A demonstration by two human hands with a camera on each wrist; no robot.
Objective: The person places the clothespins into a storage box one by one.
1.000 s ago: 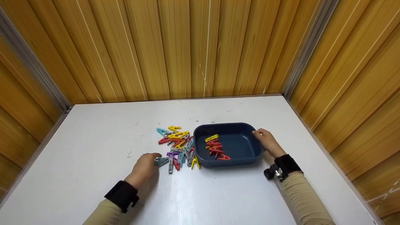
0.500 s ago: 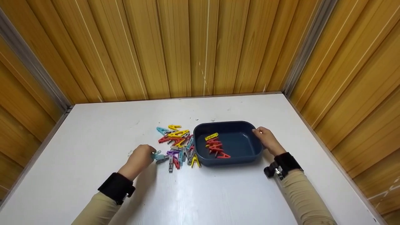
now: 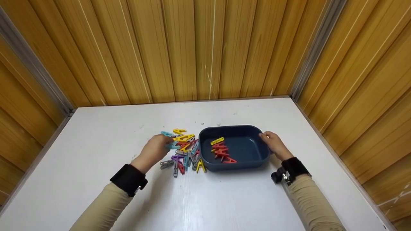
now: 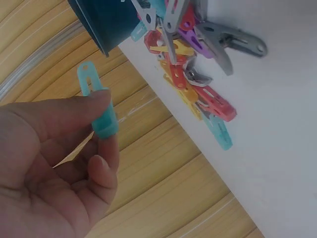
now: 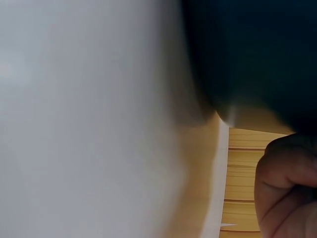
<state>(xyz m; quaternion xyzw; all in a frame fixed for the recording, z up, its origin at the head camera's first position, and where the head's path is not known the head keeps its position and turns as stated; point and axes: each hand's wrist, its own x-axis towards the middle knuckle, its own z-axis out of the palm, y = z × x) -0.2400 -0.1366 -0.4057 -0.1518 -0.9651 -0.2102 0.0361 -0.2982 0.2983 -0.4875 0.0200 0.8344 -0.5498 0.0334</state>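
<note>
Between thumb and fingers my left hand (image 3: 154, 149) pinches a light blue clothespin (image 4: 101, 106), held over the left side of a pile of clothespins (image 3: 188, 157). The pile mixes yellow, red, grey, purple and blue ones, lying on the white table against a dark blue tray (image 3: 250, 165). Inside the tray, at its left, lie several red clothespins (image 3: 221, 152) and a yellow clothespin (image 3: 217, 141). My right hand (image 3: 273, 144) grips the tray's right rim, thumb on top. In the right wrist view the tray's wall fills the upper right, with part of the right hand below it.
The white table (image 3: 106, 144) reaches back to a wood-patterned panel wall (image 3: 179, 51), with another such wall on the right. A grey clothespin (image 3: 166, 164) lies at the pile's lower left edge. Black straps with small cameras circle both wrists.
My left hand has lifted the light blue clothespin from the pile's lower left and carried it up and right, over the pile's upper left. The right hand and tray stay in place.
</note>
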